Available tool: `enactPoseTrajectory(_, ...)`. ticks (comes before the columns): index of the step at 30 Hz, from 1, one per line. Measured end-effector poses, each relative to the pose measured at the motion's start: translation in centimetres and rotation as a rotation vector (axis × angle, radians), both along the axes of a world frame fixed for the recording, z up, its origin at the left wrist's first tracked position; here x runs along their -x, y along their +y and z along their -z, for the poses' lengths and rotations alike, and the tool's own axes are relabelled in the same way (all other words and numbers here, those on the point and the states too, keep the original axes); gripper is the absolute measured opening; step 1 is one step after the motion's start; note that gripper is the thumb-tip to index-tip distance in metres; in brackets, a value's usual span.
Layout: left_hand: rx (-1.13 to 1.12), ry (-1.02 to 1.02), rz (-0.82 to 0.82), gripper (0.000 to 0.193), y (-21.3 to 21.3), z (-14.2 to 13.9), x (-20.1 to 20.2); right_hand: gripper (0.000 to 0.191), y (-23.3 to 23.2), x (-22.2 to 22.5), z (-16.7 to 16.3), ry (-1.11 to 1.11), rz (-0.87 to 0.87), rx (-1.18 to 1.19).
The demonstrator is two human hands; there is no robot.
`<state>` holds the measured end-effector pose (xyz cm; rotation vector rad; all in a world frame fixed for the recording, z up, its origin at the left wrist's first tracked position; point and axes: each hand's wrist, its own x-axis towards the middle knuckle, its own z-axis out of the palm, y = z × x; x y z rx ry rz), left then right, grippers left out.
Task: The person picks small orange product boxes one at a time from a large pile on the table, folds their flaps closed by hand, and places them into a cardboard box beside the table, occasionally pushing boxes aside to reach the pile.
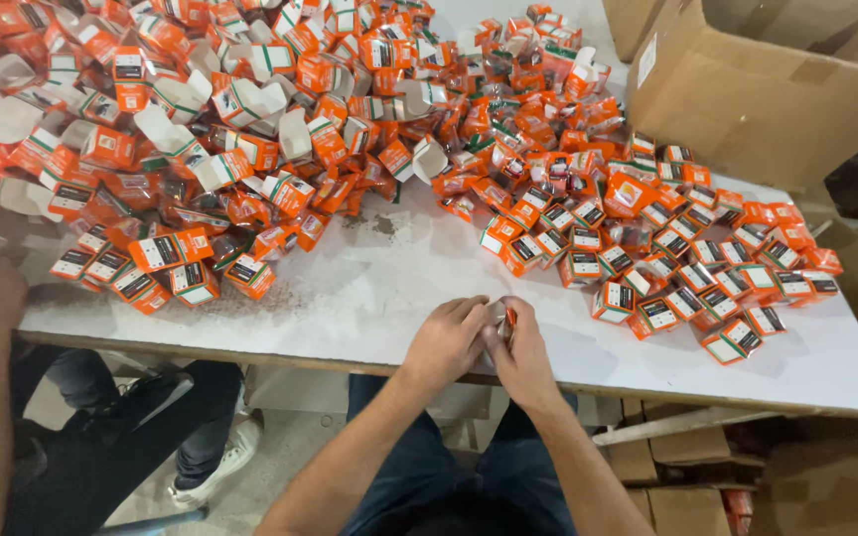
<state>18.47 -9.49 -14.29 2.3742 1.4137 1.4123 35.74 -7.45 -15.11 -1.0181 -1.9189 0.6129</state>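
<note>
My left hand [446, 339] and my right hand [520, 352] meet at the near edge of the white table [369, 298]. Together they grip one small orange box [505, 318], mostly hidden between the fingers. A large heap of small orange and white boxes [280, 109] covers the far part of the table, many with open flaps. To the right lies a flatter spread of closed orange boxes [687, 268] with dark labels.
A big brown cardboard carton [767, 89] stands at the back right. More cardboard boxes [806, 476] sit on the floor under the table's right side. Another person's legs [131, 437] are at the left, beside the table.
</note>
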Motion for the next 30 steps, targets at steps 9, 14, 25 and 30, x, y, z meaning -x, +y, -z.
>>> enactPoseTrajectory(9,0.081,-0.091,0.048,0.07,-1.8,0.1,-0.2,0.073,-4.7,-4.4,-0.7,0.111,0.105,0.003)
enactPoseTrajectory(14,0.159,-0.085,0.008,0.082,-1.5,0.0,-0.5,0.044,-3.8,-2.9,-5.2,-0.307,0.048,-0.375)
enactPoseTrajectory(25,0.073,-0.051,0.009,0.063,-1.3,1.0,-0.2,0.023,1.3,-1.7,-6.6,-0.462,-0.213,-0.216)
enactPoseTrajectory(30,0.096,-0.093,-0.003,0.067,-1.7,0.3,-0.6,0.021,1.9,-2.1,-4.9,-0.331,-0.105,-0.428)
